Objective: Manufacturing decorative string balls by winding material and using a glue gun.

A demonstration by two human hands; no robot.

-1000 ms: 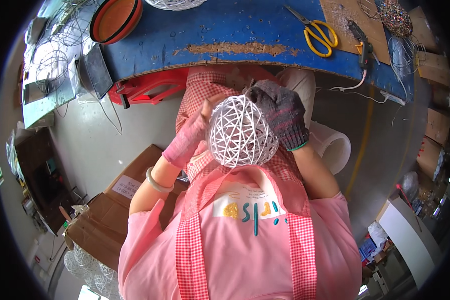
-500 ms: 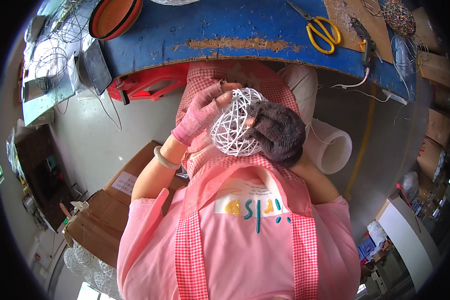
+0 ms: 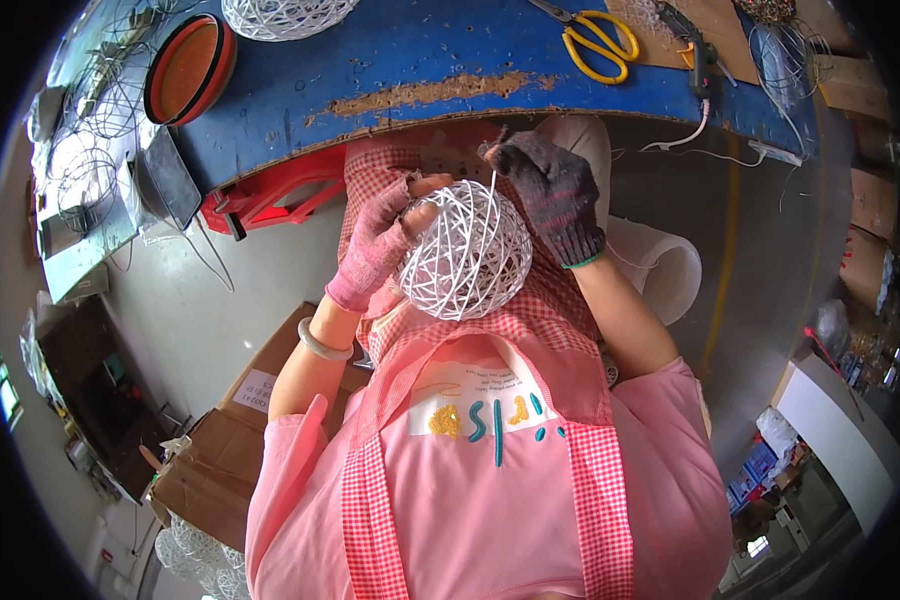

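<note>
A white woven openwork ball (image 3: 467, 262) is held over my lap, in front of the pink checked apron. My left hand (image 3: 382, 235), in a pink glove with bare fingertips, grips its upper left side. At the ball's upper right, my right hand (image 3: 550, 180), in a dark grey glove, has its fingers closed in a pinch. A white strand (image 3: 492, 188) runs from the ball up to those fingertips. The right hand is off the ball itself.
On the blue table (image 3: 390, 60) ahead are a second white woven ball (image 3: 288, 14), a round orange dish (image 3: 186, 70), yellow-handled scissors (image 3: 602, 48) and a glue gun (image 3: 700, 60). A cardboard box (image 3: 205, 465) stands at my left, a white cylinder (image 3: 667, 275) at my right.
My right hand has moved from the ball's right side up and away, drawing a strand upward. The left hand still holds the ball. The view has shifted slightly.
</note>
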